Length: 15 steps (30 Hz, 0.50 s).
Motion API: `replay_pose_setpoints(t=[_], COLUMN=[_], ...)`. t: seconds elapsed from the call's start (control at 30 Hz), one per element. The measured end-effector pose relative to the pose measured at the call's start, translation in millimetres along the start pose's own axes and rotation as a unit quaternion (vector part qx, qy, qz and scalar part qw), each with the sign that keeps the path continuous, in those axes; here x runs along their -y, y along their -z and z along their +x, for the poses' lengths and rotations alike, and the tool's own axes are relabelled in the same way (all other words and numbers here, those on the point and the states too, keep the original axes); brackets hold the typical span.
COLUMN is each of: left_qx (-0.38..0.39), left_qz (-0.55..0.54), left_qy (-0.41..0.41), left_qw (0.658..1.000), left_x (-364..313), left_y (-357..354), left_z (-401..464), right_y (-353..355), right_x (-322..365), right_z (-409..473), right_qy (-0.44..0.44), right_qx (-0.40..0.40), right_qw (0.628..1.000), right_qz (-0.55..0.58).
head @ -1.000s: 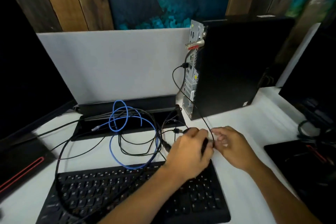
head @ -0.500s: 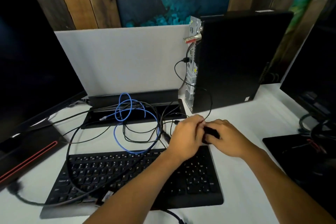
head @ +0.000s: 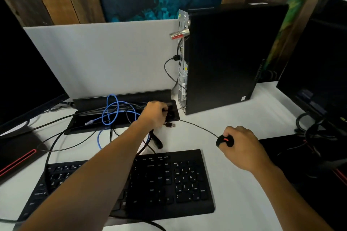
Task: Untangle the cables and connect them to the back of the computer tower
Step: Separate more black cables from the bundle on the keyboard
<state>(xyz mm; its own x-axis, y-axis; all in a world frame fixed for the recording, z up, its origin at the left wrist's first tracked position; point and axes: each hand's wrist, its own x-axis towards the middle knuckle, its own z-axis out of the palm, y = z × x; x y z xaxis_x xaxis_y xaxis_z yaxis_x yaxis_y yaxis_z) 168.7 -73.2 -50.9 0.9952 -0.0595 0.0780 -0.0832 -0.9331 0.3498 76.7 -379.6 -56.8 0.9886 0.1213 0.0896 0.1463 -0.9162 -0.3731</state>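
Observation:
A black computer tower [head: 221,58] stands upright at the back, its silver port panel [head: 183,73] facing left with one black cable plugged in. A tangle of black cables and a looped blue cable [head: 112,112] lies over a black desk tray. My left hand [head: 155,115] is closed on black cable at the right end of the tangle. A loose USB plug [head: 170,124] lies just right of it. My right hand [head: 239,144] holds a black mouse [head: 224,140] with a red wheel; its thin cable runs left toward my left hand.
A black keyboard [head: 159,184] lies in front on the white desk [head: 234,202]. Dark monitors stand at the far left [head: 24,80] and far right [head: 319,73]. A grey divider panel [head: 105,56] rises behind the tray. More cables pile at the right edge [head: 317,137].
My hands have separated: the right hand pulled the mouse out to the right, the left hand moved back toward the tray. The mouse cable now stretches between them.

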Motion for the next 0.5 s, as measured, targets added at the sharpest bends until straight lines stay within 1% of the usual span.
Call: replay_pose_setpoints(t=[0.07,0.2,0.33,0.43,0.5], left_qx=[0.057,0.138,0.180,0.200,0.220], left_qz=[0.058,0.097,0.116,0.103,0.104], left_qy=[0.005,0.005,0.002,0.037,0.083], left_qw=[0.997,0.986,0.977,0.974,0.966], left_x=[3,-10,-20,-21,-19], left_y=[-1,5,3,0,1], left_z=[4,12,24,37,46], right_y=[-3,-8,-9,-10,-11], right_x=[2,4,5,7,8], right_z=[-1,0,3,7,9], right_qy=[0.014,0.018,0.014,0.015,0.015], right_qx=[0.003,0.000,0.000,0.000,0.001], right_qw=[0.999,0.997,0.996,0.994,0.994], right_qz=[-0.038,-0.070,-0.091,-0.104,-0.109])
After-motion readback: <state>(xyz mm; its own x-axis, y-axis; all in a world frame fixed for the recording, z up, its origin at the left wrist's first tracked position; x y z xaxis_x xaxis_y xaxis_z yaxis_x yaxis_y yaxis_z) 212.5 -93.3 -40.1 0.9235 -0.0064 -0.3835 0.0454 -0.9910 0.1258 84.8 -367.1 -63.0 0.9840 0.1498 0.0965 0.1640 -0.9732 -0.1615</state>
